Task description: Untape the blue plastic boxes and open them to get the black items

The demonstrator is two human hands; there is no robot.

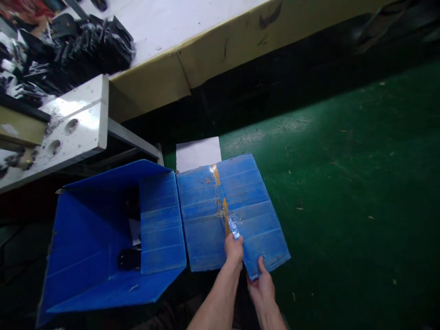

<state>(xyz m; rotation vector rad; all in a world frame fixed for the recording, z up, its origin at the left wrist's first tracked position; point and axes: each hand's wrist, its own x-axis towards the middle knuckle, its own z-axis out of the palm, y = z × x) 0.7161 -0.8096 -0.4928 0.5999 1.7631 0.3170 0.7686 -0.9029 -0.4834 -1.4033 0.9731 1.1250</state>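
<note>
Cannot make out the dark object (129, 259) or the pale scrap (135, 233) inside the open blue box (82, 233), under partial cover of the box's flap (160, 224). Right of the box, cannot see the fingers of the right hand (264, 286) beneath the blue panel (202, 238), nor tell print from glare on the shiny tape (234, 227). Beyond the box, can see only part of the white sheet (198, 154). Above the box, find black packets (85, 50) blurred and cut by the left edge.
</note>
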